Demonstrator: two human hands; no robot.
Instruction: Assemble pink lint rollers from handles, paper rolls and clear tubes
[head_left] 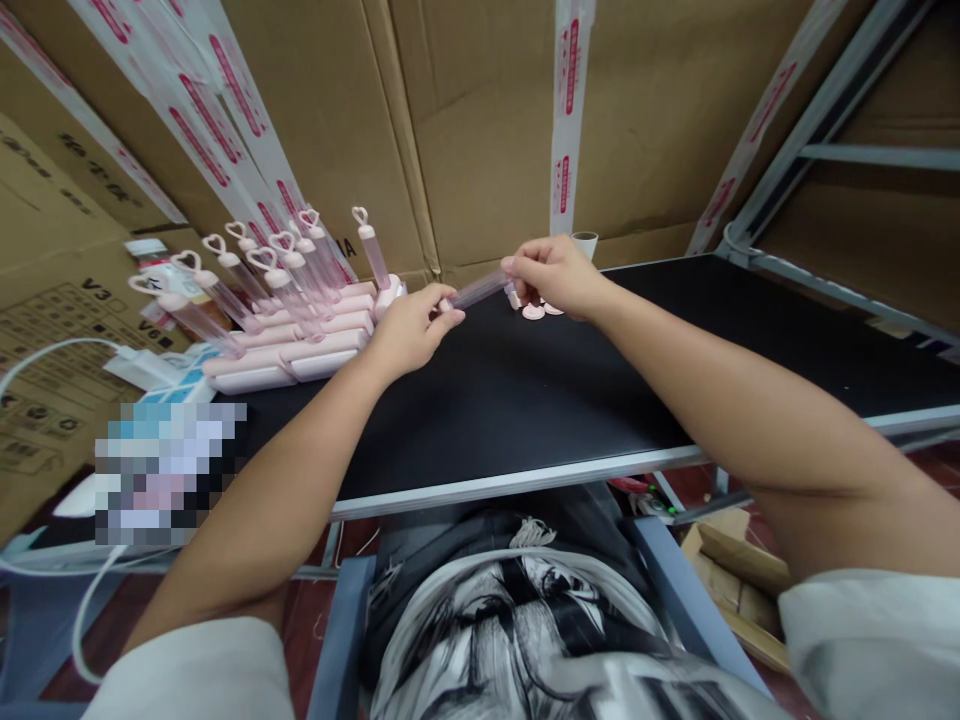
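Note:
Both hands are raised over the black tabletop, with a slim clear pinkish tube stretched between them. My left hand pinches the tube's left end, where a small pale pink part shows at the fingertips. At the other end, my right hand grips the tube between thumb and fingers. Small flat pink pieces lie just below my right hand, partly covered by it. To the left stand several clear tubes topped with pink heart-shaped loops, set upright or leaning in pink bases.
A white cup stands behind my right hand. On the left are a bottle, a power strip with a white charger, and a blurred-out object. Cardboard backs the table; a metal rack rises at right.

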